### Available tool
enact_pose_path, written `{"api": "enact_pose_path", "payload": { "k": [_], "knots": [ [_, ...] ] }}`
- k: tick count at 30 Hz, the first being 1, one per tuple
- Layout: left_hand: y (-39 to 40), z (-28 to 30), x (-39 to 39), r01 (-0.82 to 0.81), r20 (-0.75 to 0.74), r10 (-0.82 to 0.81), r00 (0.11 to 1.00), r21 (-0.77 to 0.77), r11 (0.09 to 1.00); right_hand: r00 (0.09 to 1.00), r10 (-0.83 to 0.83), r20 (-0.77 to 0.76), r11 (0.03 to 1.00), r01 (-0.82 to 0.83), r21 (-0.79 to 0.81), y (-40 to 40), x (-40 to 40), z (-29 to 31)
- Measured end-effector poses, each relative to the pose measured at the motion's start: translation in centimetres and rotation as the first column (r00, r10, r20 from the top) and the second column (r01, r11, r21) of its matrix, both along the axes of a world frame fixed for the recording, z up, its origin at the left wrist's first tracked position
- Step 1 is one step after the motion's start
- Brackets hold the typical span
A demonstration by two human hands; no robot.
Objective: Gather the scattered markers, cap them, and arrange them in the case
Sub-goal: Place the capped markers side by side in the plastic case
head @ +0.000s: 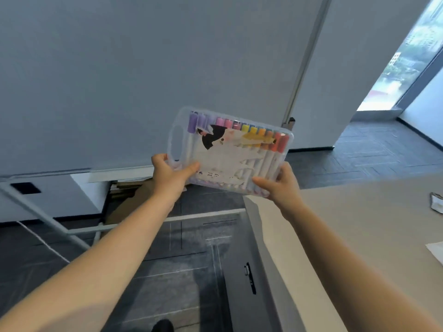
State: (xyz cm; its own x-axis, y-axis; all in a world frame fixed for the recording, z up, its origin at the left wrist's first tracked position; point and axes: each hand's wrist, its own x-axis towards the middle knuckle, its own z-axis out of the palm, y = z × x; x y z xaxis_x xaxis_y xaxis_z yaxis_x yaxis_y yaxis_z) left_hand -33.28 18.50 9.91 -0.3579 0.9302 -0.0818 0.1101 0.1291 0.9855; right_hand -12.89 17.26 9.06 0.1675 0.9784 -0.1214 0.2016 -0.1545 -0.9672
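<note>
From the head view, the case (230, 152) is held up in the air in front of a grey wall, well clear of the floor and to the left of the counter (359, 224), whose near edge runs down the right of the picture. Open floor lies under the arms, with a white metal frame (48, 221) and some cardboard low on the left. On the counter's far right sit a small crumpled thing (436, 202) and the corner of a white sheet (435, 254) (both cut by the frame's edge). A dark handle (249, 279) shows on the counter's side panel.

The case is clear plastic, shut, tilted with its handle end to the left. Inside it lies a row of markers (237, 127), capped in purple, pink, yellow, orange and red, behind a printed card.

The left hand (171, 174) grips the case's lower left corner by the handle, thumb across the front, fingers curled behind. The right hand (281, 183) pinches the lower right corner, thumb on the front face, fingers round the edge
</note>
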Motion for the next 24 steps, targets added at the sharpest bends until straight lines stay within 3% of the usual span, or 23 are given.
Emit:
{"api": "enact_pose_path", "payload": {
  "k": [4,12,24],
  "knots": [
    [0.8,-1.1,-6.4,-0.126,-0.069,0.125,0.990,-0.017,0.992,0.995,0.095,0.034,0.994,-0.097,0.059,3.5,-7.0,0.1],
    [5.8,-5.7,-19.2,-0.304,-0.207,0.276,0.939,-0.116,0.946,0.984,0.161,0.073,0.987,-0.162,0.007,10.0,-19.9,-3.6],
    [12.0,-12.7,-26.6,-0.289,-0.203,0.256,0.945,-0.156,0.944,0.961,0.157,0.227,0.986,-0.140,-0.091,16.1,-27.9,-9.5]
  ]
}}
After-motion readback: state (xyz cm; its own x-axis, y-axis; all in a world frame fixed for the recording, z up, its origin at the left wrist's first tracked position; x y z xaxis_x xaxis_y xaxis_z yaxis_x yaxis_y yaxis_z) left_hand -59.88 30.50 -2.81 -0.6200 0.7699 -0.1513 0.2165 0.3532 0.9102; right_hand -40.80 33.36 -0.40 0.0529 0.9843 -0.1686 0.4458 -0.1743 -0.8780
